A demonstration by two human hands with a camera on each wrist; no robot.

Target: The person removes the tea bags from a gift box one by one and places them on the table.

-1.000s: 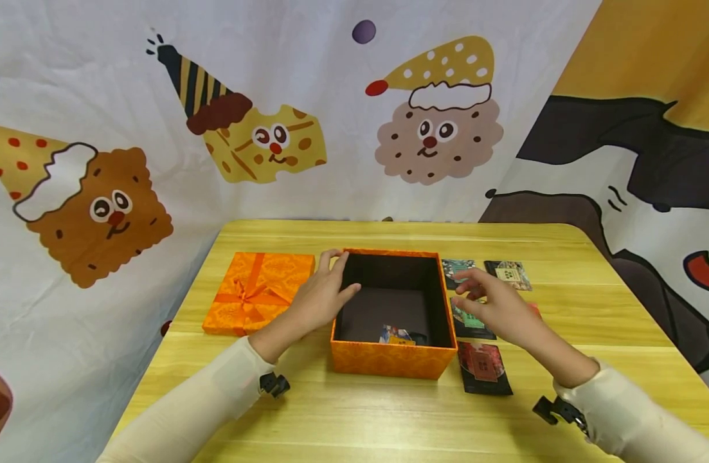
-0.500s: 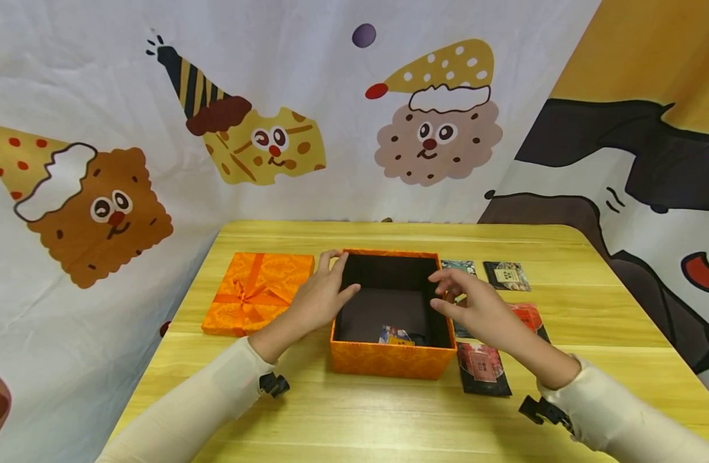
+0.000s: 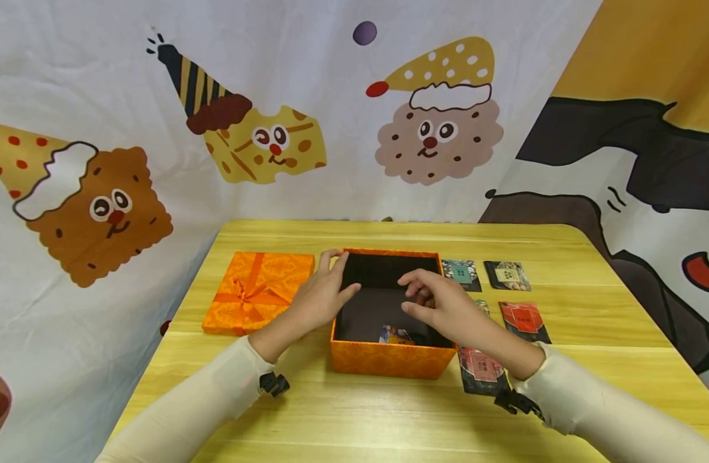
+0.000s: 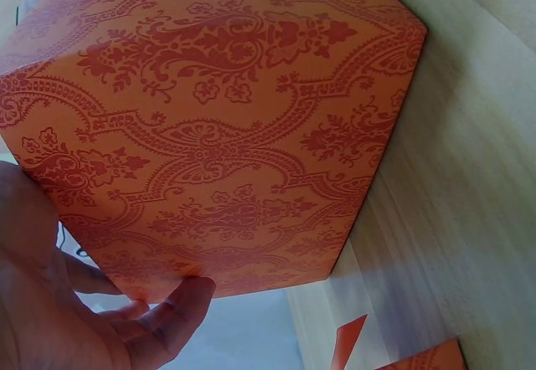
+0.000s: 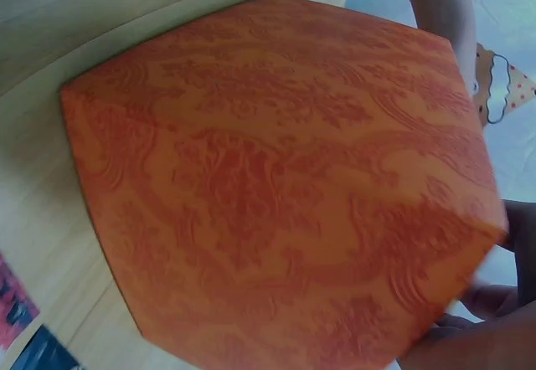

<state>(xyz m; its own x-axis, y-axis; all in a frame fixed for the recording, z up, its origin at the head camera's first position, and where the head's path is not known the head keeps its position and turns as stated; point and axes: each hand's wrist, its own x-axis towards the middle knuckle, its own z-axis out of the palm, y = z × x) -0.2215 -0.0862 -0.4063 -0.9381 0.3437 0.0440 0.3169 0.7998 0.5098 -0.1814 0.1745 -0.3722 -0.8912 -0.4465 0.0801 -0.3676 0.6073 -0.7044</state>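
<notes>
An orange patterned gift box (image 3: 393, 361), dark inside, stands uncovered mid-table. My left hand (image 3: 318, 292) grips its far left corner, thumb over the opening. In the left wrist view, a fingertip of my left hand (image 4: 163, 324) lies against the outer wall. Over the right part of the opening hovers my right hand (image 3: 443, 305), fingers loosely bent, nothing seen between them. A small blue and orange packet (image 3: 396, 335) lies inside near the front wall. The right wrist view shows mostly the box's outer wall (image 5: 276, 177), with my right hand (image 5: 481, 328) at the lower right edge.
Left of the box lies the orange lid (image 3: 256, 292) with a ribbon bow. Right of it are a teal packet (image 3: 463, 273), a pale-yellow-label packet (image 3: 507, 275), a red packet (image 3: 524, 320), a dark red packet (image 3: 483, 368) and a partly covered one (image 3: 483, 307). A printed cloth hangs behind.
My right hand has moved left from above the packets to above the box opening, uncovering the red and teal packets. My left hand and the box have stayed put.
</notes>
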